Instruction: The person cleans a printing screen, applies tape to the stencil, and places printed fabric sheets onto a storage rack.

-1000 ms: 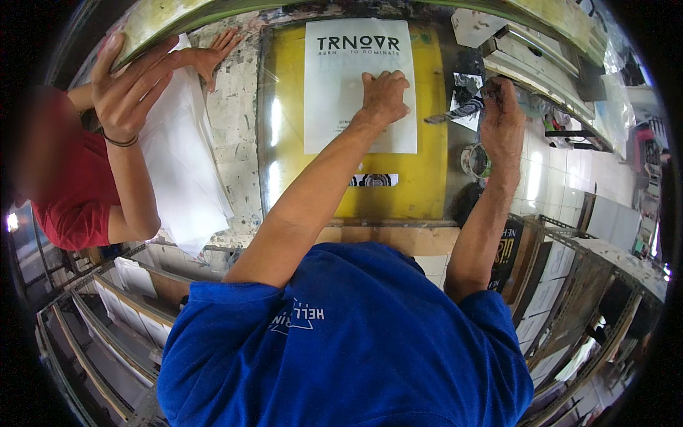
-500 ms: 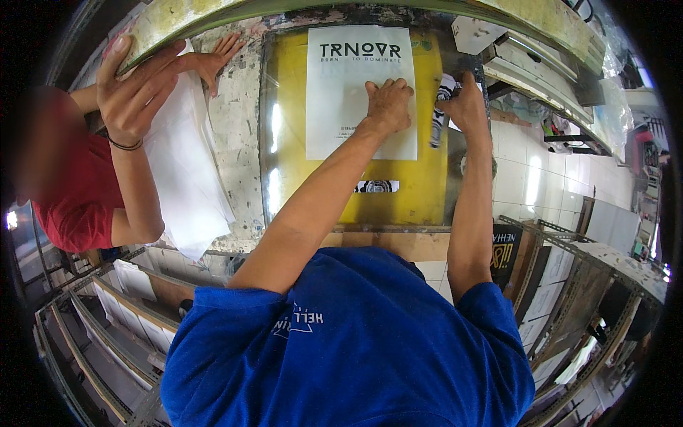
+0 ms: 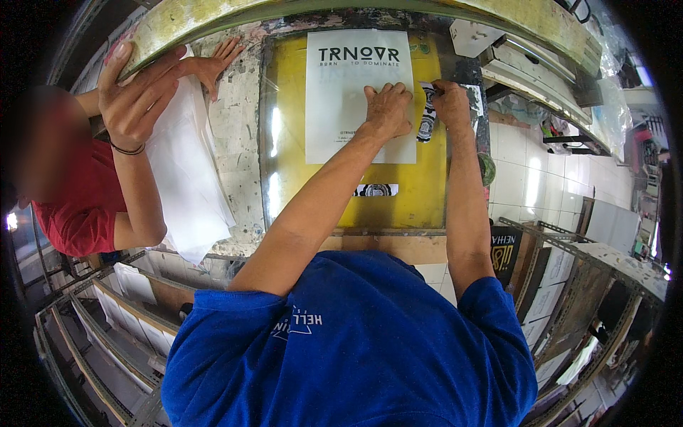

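Note:
A white sheet with dark print lies on a yellow panel with a dark border. My left hand rests on the sheet's right part, its bent fingers and thumb apart, holding nothing. Just right of the sheet, my right hand pinches the upper side of a black-and-white patterned strip. This strip slants slightly over the yellow area, and part of it is hidden by my fingers. Another patterned strip lies below the sheet, its left end beside my left forearm.
A co-worker in a red sleeve reaches in at left, beside large white sheets. A pale beam crosses the far edge. A green tape roll sits at the panel's right. Metal racks stand lower right.
My right hand has moved left, bringing the patterned strip from the panel's right side close to the printed sheet. My left hand stays on the sheet.

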Demonstrator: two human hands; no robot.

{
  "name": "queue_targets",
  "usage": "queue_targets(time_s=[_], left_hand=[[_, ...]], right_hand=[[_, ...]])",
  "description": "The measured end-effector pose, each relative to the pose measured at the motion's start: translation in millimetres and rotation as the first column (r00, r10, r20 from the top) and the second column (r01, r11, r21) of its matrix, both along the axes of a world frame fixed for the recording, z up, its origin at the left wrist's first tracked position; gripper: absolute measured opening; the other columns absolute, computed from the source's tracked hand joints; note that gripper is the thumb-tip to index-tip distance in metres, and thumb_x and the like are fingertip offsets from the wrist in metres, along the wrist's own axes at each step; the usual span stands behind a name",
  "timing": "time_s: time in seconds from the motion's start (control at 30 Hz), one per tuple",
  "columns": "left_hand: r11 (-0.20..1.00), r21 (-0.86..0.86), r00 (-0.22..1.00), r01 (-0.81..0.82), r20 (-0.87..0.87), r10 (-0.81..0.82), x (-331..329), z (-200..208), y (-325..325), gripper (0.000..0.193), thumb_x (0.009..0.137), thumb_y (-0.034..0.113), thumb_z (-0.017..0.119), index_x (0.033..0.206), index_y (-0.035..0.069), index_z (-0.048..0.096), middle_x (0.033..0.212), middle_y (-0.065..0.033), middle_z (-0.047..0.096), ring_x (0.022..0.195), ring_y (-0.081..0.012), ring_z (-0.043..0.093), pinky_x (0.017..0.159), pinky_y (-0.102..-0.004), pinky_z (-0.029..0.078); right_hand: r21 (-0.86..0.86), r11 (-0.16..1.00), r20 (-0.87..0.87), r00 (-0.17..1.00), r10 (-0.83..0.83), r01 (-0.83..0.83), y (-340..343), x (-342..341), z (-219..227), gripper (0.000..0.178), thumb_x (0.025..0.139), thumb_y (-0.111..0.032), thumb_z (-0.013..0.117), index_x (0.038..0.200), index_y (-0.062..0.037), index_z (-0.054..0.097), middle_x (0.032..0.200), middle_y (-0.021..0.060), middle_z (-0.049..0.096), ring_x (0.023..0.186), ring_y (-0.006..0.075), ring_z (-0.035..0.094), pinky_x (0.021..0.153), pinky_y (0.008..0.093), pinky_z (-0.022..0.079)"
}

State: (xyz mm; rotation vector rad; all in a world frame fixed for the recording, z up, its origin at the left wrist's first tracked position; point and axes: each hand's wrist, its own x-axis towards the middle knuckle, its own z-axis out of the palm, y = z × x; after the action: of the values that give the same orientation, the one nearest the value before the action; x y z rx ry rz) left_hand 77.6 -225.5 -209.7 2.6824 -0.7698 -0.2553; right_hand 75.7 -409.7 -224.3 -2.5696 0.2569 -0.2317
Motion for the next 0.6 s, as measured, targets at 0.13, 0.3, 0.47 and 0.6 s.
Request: queue_targets(time_s=[0.13,0.3,0.47,0.6], left_hand=[[1.000,-0.009,1.000,0.002,-0.006,-0.002,0,-1,0,0.061,0.064,0.031,0.085,0.119,0.014,0.067,0.121,0.0006,0.059,0.116,-0.0181,0.053,0.092,-0.0472,0.030],[0.994,-0.112,0.999,-0.017,0.046,0.022,-3,-7,2,0.045,0.066,0.017,0.077,0.110,0.011,0.069,0.115,-0.0018,0.059,0.114,-0.0193,0.053,0.091,-0.0461,0.030],[0.998,-0.058,1.000,-0.003,-0.007,0.002,-2,3,-2,0.044,0.066,0.017,0.077,0.109,0.011,0.070,0.114,-0.0018,0.059,0.114,-0.0189,0.053,0.091,-0.0460,0.030],[0.995,-0.097,1.000,-0.012,0.009,0.013,-2,-2,2,0.045,0.064,0.017,0.078,0.108,0.011,0.070,0.113,-0.0016,0.059,0.113,-0.0187,0.053,0.091,-0.0457,0.030]], right_hand=[[0.068,0.998,0.116,0.993,0.010,-0.018,-2,4,9,0.038,0.072,-0.001,0.064,0.110,-0.0029,0.072,0.096,0.0265,0.070,0.094,0.0408,0.069,0.084,0.0456,0.055],[0.181,0.983,0.105,0.993,-0.046,0.027,-3,7,27,0.030,0.074,-0.004,0.068,0.103,0.0017,0.071,0.096,0.0265,0.070,0.094,0.0425,0.068,0.080,0.0443,0.055],[0.183,0.982,0.047,0.997,-0.061,0.051,-8,3,0,0.027,0.072,-0.011,0.073,0.097,-0.0009,0.072,0.088,0.0243,0.070,0.089,0.0398,0.070,0.078,0.0432,0.056],[0.049,0.984,0.008,0.986,-0.169,0.169,10,0,2,0.025,0.073,-0.016,0.073,0.096,-0.0055,0.074,0.087,0.0230,0.071,0.088,0.0403,0.069,0.078,0.0448,0.057]])
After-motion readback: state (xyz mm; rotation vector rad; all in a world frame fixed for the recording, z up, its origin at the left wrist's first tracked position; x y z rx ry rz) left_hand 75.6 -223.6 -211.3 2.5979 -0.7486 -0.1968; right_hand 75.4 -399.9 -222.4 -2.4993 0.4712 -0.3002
